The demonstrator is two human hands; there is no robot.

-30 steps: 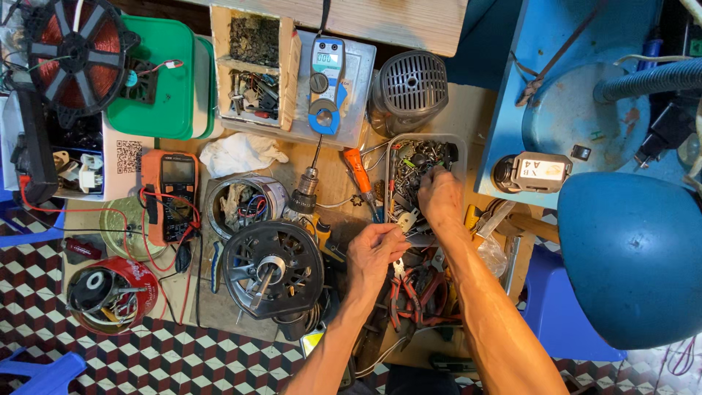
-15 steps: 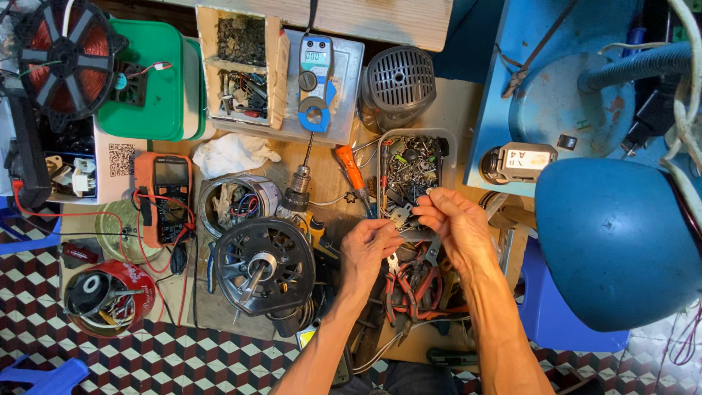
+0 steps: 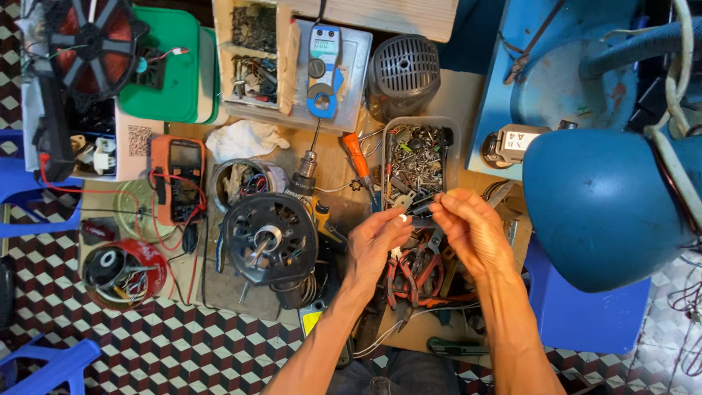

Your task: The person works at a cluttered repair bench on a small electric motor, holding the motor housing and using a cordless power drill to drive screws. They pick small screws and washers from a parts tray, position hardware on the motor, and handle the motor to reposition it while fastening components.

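My left hand [image 3: 374,243] and my right hand [image 3: 472,228] meet just below a clear tray of screws and small metal parts [image 3: 417,162]. Together their fingertips pinch a small dark part [image 3: 418,212] with a white bit at its left end. A black round motor housing [image 3: 269,238] with a centre shaft lies to the left of my left hand. Red-handled pliers [image 3: 412,274] lie under my wrists.
An orange multimeter [image 3: 178,179] with red leads, a blue clamp meter [image 3: 322,69], a grey motor cover [image 3: 404,73], an orange-handled screwdriver [image 3: 358,164], a wooden parts box [image 3: 256,51] and a green lid [image 3: 167,66] crowd the worktop. A blue lamp shade [image 3: 596,205] looms at right.
My right hand has come out of the screw tray and down to meet the left hand; both now hold the small part between them. The view has shifted slightly.
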